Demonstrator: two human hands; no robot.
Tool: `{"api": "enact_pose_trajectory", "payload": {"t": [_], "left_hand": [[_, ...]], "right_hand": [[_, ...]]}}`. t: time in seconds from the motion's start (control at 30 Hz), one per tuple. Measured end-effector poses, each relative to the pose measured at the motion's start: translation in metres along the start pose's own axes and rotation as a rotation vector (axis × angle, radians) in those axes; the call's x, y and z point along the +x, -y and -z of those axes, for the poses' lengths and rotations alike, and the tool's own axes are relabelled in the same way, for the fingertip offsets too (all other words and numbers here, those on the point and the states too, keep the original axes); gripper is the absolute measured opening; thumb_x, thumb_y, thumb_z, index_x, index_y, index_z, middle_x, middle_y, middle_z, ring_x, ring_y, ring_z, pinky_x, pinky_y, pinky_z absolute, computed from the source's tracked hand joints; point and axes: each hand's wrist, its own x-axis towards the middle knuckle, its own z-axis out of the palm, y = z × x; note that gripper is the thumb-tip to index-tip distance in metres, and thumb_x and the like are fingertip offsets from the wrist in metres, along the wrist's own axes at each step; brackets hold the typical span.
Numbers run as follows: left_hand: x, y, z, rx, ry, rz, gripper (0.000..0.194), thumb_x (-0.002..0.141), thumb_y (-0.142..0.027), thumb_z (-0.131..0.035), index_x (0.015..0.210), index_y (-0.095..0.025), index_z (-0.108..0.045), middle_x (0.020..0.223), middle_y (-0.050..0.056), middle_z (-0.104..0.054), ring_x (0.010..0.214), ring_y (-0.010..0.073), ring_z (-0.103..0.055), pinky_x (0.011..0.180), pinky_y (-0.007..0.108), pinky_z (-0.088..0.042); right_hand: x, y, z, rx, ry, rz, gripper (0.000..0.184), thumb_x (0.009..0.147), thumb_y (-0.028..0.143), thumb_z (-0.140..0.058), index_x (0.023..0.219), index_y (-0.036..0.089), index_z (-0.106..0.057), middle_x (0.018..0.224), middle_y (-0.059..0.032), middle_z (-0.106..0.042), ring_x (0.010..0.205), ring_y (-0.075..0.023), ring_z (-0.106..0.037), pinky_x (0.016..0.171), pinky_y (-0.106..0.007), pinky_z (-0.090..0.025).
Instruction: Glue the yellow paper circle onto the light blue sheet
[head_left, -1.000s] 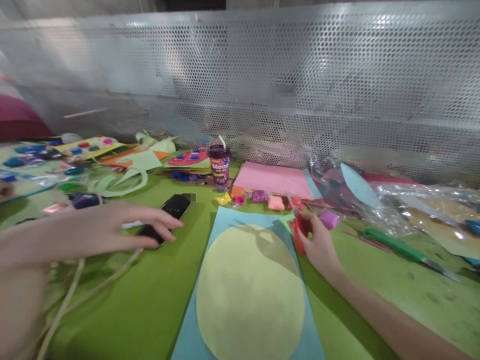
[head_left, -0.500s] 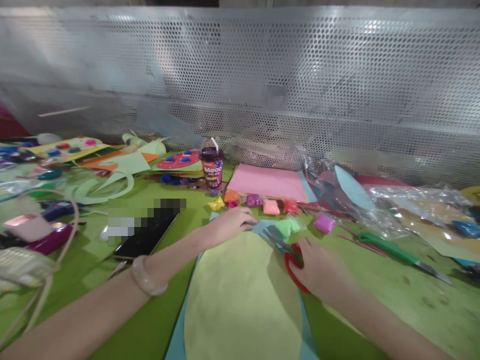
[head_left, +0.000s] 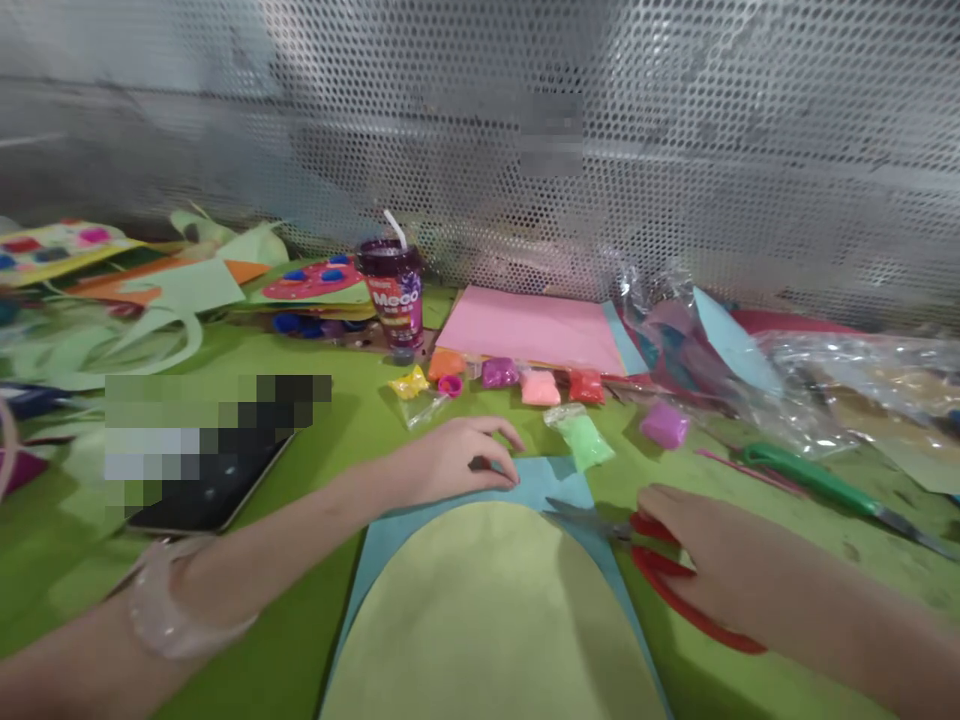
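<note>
Firmly, the right hand [head_left: 709,560] has its grip closed round the red-handled scissors [head_left: 651,572], fingers in or about the loops and blades aimed left; blur hides whether the blades are parted. Their tips hang over the upper right of the blue sheet [head_left: 551,478], close to the curved edge of the pale yellow sheet [head_left: 487,610], which lies on it. Whether steel touches paper I cannot tell. Meanwhile the left hand [head_left: 450,460] rests at the blue sheet's far edge, fingers loosely curled; I cannot say whether it pinches the paper. A second ago that hand was over the phone [head_left: 225,490] and the scissors stood beside the sheet, points away; now both hands are at the paper's far end, so I judge the work has come back to the sheets. Just past the sheet's far right corner sits a green packet [head_left: 587,442], with a row of coloured packets [head_left: 540,387] beyond. Farther out on the green surface [head_left: 300,620] stand a purple cup [head_left: 397,300] and, well to the right, a green-handled cutter [head_left: 810,480].
</note>
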Motion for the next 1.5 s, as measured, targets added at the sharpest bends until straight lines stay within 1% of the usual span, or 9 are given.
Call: {"api": "enact_pose_trajectory", "payload": {"t": [0.1, 0.3, 0.6, 0.7, 0.9, 1.03, 1.13, 1.37, 1.5], "left_hand": [[-0.001, -0.002, -0.002, 0.061, 0.013, -0.022, 0.015, 0.085, -0.025, -0.052, 0.082, -0.021, -0.066, 0.112, 0.002, -0.055, 0.073, 0.0102, -0.057, 0.070, 0.022, -0.041], [-0.003, -0.009, -0.007, 0.149, 0.038, -0.083, 0.016, 0.085, -0.018, -0.045, 0.084, -0.021, -0.060, 0.099, 0.003, -0.059, 0.081, 0.0140, -0.056, 0.068, 0.022, -0.038], [-0.003, -0.015, -0.005, -0.194, 0.049, 0.205, 0.010, 0.090, -0.023, -0.039, 0.090, -0.021, -0.049, 0.082, -0.002, -0.065, 0.054, 0.0079, -0.049, 0.052, 0.019, -0.037], [-0.004, -0.019, -0.004, -0.274, 0.030, 0.233, 0.010, 0.090, -0.025, -0.039, 0.088, -0.020, -0.048, 0.080, -0.001, -0.064, 0.060, 0.0091, -0.052, 0.054, 0.020, -0.039], [-0.004, -0.024, -0.007, -0.428, -0.011, 0.314, 0.014, 0.090, -0.033, -0.042, 0.093, -0.021, -0.049, 0.106, 0.003, -0.061, 0.063, 0.0086, -0.058, 0.056, 0.023, -0.044], [-0.003, -0.024, -0.009, -0.616, 0.003, 0.303, 0.009, 0.090, -0.027, -0.040, 0.087, -0.019, -0.044, 0.087, 0.002, -0.063, 0.063, 0.0094, -0.057, 0.052, 0.022, -0.043], [-0.002, -0.024, -0.011, -0.655, -0.010, 0.271, 0.009, 0.091, -0.024, -0.039, 0.085, -0.018, -0.043, 0.074, -0.002, -0.058, 0.063, 0.0091, -0.056, 0.060, 0.024, -0.045], [0.000, -0.026, -0.011, -0.702, -0.037, 0.231, 0.007, 0.091, -0.020, -0.039, 0.085, -0.017, -0.043, 0.072, -0.003, -0.057, 0.063, 0.0086, -0.057, 0.062, 0.024, -0.045], [0.002, -0.026, -0.010, -0.722, -0.069, 0.218, 0.007, 0.090, -0.017, -0.040, 0.083, -0.017, -0.042, 0.070, -0.003, -0.057, 0.062, 0.0083, -0.057, 0.062, 0.024, -0.046]], "right_hand": [[0.006, 0.002, -0.002, 0.001, 0.083, -0.033, 0.016, 0.067, 0.025, -0.055, 0.058, 0.026, -0.042, 0.055, -0.0010, -0.058, 0.037, -0.0158, -0.049, 0.032, -0.029, -0.027], [0.010, 0.001, -0.009, 0.017, 0.053, -0.019, 0.015, 0.065, 0.028, -0.056, 0.059, 0.027, -0.042, 0.055, -0.0010, -0.058, 0.040, -0.0180, -0.051, 0.035, -0.030, -0.031], [0.015, -0.001, -0.011, -0.038, 0.050, 0.049, 0.008, 0.065, 0.027, -0.054, 0.064, 0.027, -0.046, 0.061, -0.0020, -0.061, 0.044, -0.0180, -0.054, 0.037, -0.030, -0.036], [0.014, 0.000, -0.012, -0.069, 0.040, 0.057, 0.010, 0.063, 0.024, -0.055, 0.064, 0.026, -0.046, 0.062, -0.0005, -0.060, 0.046, -0.0179, -0.055, 0.039, -0.029, -0.038], [0.014, 0.002, -0.013, -0.140, 0.031, 0.081, 0.008, 0.069, 0.024, -0.053, 0.067, 0.025, -0.045, 0.067, -0.0015, -0.061, 0.047, -0.0170, -0.056, 0.038, -0.028, -0.039], [0.015, 0.008, -0.011, -0.178, 0.066, 0.078, 0.008, 0.071, 0.021, -0.053, 0.066, 0.023, -0.047, 0.067, -0.0027, -0.060, 0.049, -0.0177, -0.058, 0.040, -0.028, -0.040], [0.015, 0.011, -0.010, -0.185, 0.030, 0.128, 0.009, 0.069, 0.019, -0.056, 0.068, 0.022, -0.048, 0.067, -0.0016, -0.059, 0.051, -0.0179, -0.059, 0.041, -0.028, -0.040], [0.016, 0.008, -0.012, -0.268, -0.193, 0.258, 0.017, 0.066, 0.019, -0.064, 0.066, 0.021, -0.047, 0.060, 0.0016, -0.056, 0.044, -0.0136, -0.054, 0.036, -0.023, -0.034], [0.016, 0.014, -0.007, -0.275, -0.159, 0.241, 0.017, 0.066, 0.019, -0.065, 0.065, 0.020, -0.048, 0.059, 0.0016, -0.057, 0.044, -0.0134, -0.055, 0.038, -0.023, -0.034]]}}
